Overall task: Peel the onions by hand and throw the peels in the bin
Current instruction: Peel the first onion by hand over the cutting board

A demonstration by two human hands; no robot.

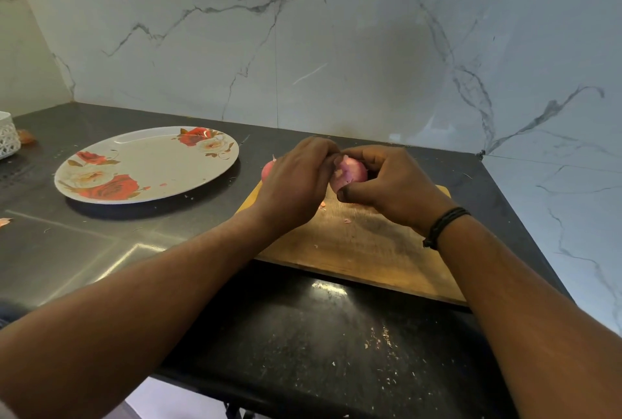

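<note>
Head view: cupping 1 purple onion (350, 173) above the far edge of the wooden cutting board (363, 250), right hand (390, 183) curled around it, grip clamped on it. Pinching at the onion's top with left hand (296, 183), fingers curled tight on the skin. Peeking out at 9 o'clock of the left hand, a second onion (267, 171). Sitting further toward 9 o'clock on the dark bench (101, 250), a floral plate (148, 162).

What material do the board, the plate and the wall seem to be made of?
Board: looks like wood, matte brown with visible grain. Plate: smooth and glossy with printed roses, perhaps melamine or ceramic; the look does not settle it. Wall: polished marble or marble-look tile, white with grey veins and reflections.
</note>
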